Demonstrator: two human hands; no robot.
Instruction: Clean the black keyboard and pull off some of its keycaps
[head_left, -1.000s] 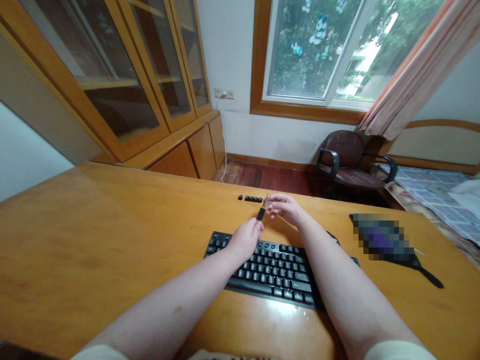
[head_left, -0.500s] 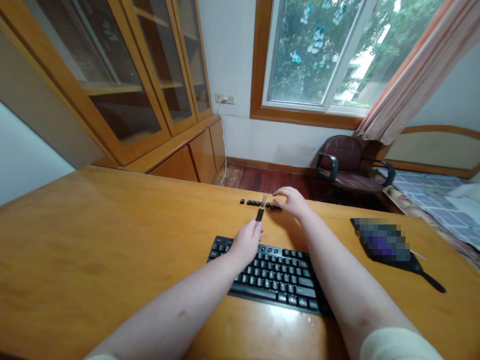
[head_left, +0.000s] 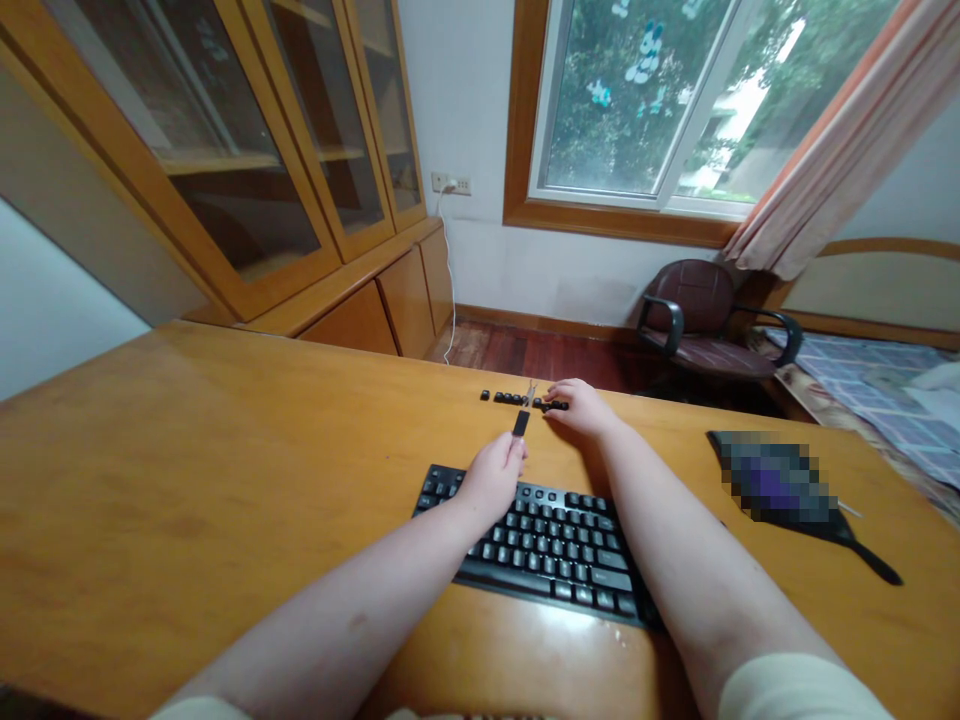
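Observation:
My left hand (head_left: pixel 491 478) is closed round a keycap puller (head_left: pixel 520 424), whose black handle sticks out past the fingers and whose thin metal prongs point at the far edge of the desk. Beneath this hand lies a black keyboard (head_left: pixel 555 545), partly covered by both forearms. Loose black keycaps (head_left: pixel 510 398) are lined up in a row near the desk's far edge, on both sides of the prongs. My right hand (head_left: pixel 583 408) rests over the right end of that row, fingers curved and apart, at the keycaps (head_left: pixel 556 405). Whether it touches one is too small to tell.
The wooden desk (head_left: pixel 262 480) bears a black pouch-like item (head_left: pixel 810 525), partly pixelated, at the right. Beyond the desk stand a dark red armchair (head_left: pixel 690 305) and a bed (head_left: pixel 862 365). A glass-door cabinet (head_left: pixel 330 270) is at the left.
My right hand has come down slightly closer to the keycaps, its fingers nearer the row's right part. The left hand keeps the puller in nearly the same place. The view has shifted slightly.

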